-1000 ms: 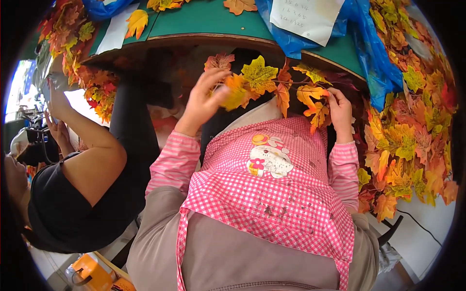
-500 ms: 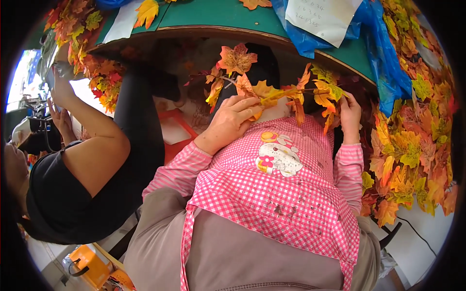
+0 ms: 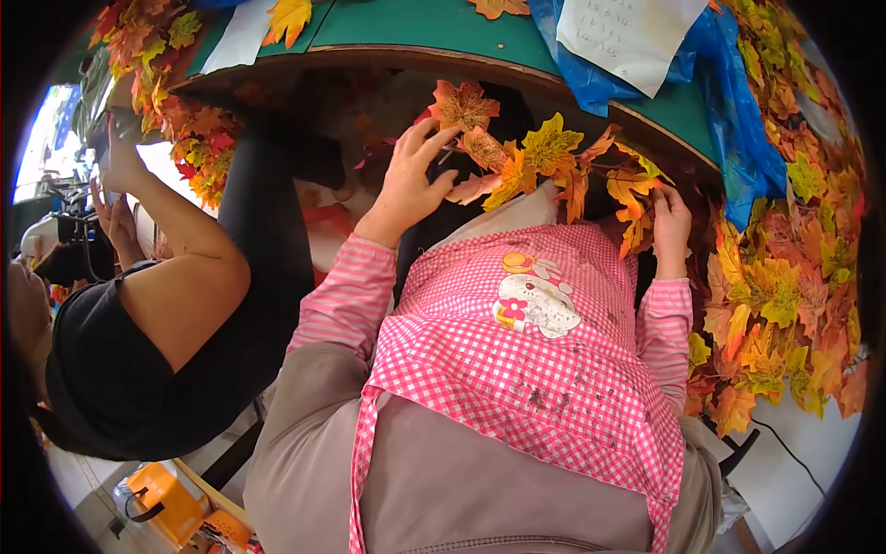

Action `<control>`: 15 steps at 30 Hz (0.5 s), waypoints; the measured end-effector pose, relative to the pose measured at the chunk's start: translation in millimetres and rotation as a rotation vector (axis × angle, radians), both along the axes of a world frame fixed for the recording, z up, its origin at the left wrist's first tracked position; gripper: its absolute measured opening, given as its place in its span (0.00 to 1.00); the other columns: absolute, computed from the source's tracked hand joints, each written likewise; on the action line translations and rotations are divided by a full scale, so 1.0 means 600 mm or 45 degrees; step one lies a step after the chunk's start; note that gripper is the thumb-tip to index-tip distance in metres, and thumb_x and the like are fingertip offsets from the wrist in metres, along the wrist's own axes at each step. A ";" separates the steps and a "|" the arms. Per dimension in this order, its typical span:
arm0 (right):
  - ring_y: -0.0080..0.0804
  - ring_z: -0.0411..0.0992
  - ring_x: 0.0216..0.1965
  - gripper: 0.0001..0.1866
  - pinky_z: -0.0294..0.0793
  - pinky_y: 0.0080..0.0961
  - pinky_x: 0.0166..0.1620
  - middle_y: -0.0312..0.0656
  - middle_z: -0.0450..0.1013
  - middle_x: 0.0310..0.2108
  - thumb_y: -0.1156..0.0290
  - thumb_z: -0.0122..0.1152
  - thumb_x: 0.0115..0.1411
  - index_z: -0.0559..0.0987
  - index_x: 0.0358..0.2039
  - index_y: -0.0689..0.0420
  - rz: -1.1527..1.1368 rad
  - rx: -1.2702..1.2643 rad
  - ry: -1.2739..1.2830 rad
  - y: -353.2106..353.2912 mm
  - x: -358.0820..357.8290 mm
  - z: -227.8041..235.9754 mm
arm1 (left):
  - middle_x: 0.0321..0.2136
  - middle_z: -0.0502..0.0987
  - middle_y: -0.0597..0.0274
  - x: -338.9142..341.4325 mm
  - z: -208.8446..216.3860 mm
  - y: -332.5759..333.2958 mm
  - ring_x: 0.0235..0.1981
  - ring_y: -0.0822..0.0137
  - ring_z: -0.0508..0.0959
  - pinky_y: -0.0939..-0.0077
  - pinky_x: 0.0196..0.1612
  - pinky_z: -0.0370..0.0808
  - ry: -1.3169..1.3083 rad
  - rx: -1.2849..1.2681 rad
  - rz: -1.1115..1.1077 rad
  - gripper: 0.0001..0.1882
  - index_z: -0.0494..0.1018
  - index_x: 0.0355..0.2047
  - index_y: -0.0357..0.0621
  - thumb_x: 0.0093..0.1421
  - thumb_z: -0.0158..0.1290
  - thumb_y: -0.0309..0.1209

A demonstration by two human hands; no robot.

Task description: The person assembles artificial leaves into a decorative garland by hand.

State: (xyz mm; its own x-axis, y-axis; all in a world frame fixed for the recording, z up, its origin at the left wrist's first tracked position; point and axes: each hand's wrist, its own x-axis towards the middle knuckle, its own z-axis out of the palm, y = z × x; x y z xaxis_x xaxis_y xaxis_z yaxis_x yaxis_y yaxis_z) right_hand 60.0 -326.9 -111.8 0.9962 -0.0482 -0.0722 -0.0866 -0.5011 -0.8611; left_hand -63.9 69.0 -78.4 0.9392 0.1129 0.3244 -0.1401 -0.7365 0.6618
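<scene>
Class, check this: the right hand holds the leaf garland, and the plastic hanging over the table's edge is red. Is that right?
Not red: the plastic hanging over the table's edge is blue, as the head view shows. The right hand does hold the leaf garland.

Green tabletop (image 3: 406,28), bright light (image 3: 46,138) far left, pale floor (image 3: 784,485)

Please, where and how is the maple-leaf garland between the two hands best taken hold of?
Probably at the thin stem, in the small gap left of the orange leaves by the right hand, pinched from the near side: the stem looks bare there, while leaves crowd much of the maple-leaf garland.
</scene>
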 end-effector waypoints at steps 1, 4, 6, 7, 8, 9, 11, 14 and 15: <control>0.18 0.70 0.36 0.11 0.68 0.16 0.42 0.34 0.75 0.36 0.70 0.53 0.64 0.77 0.42 0.63 0.002 -0.001 -0.001 0.005 -0.002 0.006 | 0.52 0.68 0.50 0.004 -0.007 0.003 0.55 0.49 0.66 0.59 0.58 0.62 -0.001 -0.001 0.002 0.21 0.72 0.49 0.46 0.52 0.57 0.28; 0.18 0.70 0.36 0.11 0.69 0.16 0.42 0.34 0.76 0.36 0.70 0.54 0.64 0.77 0.42 0.63 -0.003 -0.084 0.012 0.014 -0.006 0.019 | 0.40 0.75 0.53 0.035 -0.060 0.020 0.42 0.60 0.76 0.71 0.45 0.72 0.077 -0.407 -0.195 0.16 0.75 0.42 0.44 0.52 0.60 0.28; 0.18 0.70 0.36 0.11 0.69 0.16 0.42 0.35 0.76 0.36 0.71 0.54 0.64 0.78 0.43 0.64 0.021 -0.086 0.001 0.004 -0.002 0.008 | 0.27 0.77 0.64 0.041 -0.079 0.017 0.29 0.76 0.76 0.82 0.34 0.72 0.182 -0.894 0.100 0.08 0.73 0.37 0.40 0.59 0.57 0.29; 0.18 0.70 0.36 0.11 0.69 0.16 0.42 0.35 0.76 0.36 0.71 0.54 0.64 0.78 0.43 0.64 0.015 -0.088 0.003 0.003 -0.003 0.008 | 0.25 0.77 0.67 0.044 -0.062 0.016 0.27 0.80 0.75 0.84 0.32 0.72 0.112 -1.061 0.172 0.07 0.73 0.35 0.39 0.61 0.55 0.30; 0.21 0.71 0.35 0.12 0.69 0.18 0.41 0.37 0.76 0.35 0.70 0.54 0.63 0.77 0.42 0.64 0.012 -0.079 -0.026 0.004 -0.005 0.007 | 0.24 0.76 0.69 0.044 -0.051 0.016 0.24 0.81 0.73 0.84 0.27 0.72 0.171 -1.128 0.283 0.08 0.71 0.32 0.37 0.63 0.53 0.30; 0.23 0.72 0.34 0.12 0.69 0.20 0.40 0.39 0.77 0.33 0.69 0.53 0.63 0.77 0.41 0.64 0.012 -0.068 -0.054 0.006 -0.007 0.008 | 0.24 0.76 0.69 0.042 -0.055 0.021 0.24 0.81 0.73 0.84 0.27 0.72 0.174 -1.127 0.283 0.08 0.71 0.32 0.37 0.63 0.53 0.30; 0.21 0.72 0.35 0.12 0.69 0.18 0.41 0.37 0.76 0.34 0.71 0.54 0.63 0.77 0.42 0.64 0.050 -0.061 -0.024 0.014 -0.009 0.013 | 0.22 0.76 0.67 0.036 -0.072 0.030 0.20 0.81 0.72 0.84 0.21 0.71 0.157 -1.124 0.420 0.09 0.70 0.31 0.37 0.63 0.53 0.30; 0.18 0.71 0.36 0.11 0.69 0.15 0.40 0.34 0.75 0.35 0.73 0.54 0.63 0.77 0.43 0.64 0.083 -0.048 0.035 0.018 -0.008 0.008 | 0.21 0.76 0.66 0.030 -0.058 0.026 0.18 0.81 0.72 0.85 0.19 0.70 0.142 -1.138 0.504 0.09 0.70 0.31 0.37 0.63 0.53 0.31; 0.17 0.71 0.35 0.11 0.69 0.14 0.40 0.34 0.75 0.35 0.73 0.53 0.63 0.77 0.43 0.64 0.085 -0.043 0.060 0.020 -0.006 0.007 | 0.21 0.76 0.65 0.028 -0.049 0.024 0.18 0.81 0.72 0.85 0.19 0.70 0.140 -1.121 0.543 0.09 0.70 0.31 0.37 0.63 0.53 0.31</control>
State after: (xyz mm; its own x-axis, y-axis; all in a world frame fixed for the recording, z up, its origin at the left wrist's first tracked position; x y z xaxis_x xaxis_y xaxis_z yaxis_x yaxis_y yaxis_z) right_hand 56.1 -314.7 -107.6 0.9928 0.0148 -0.1188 -0.0925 -0.5356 -0.8394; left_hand -47.0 83.2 -107.6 0.7833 0.6089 -0.1251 0.1183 0.0516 0.9916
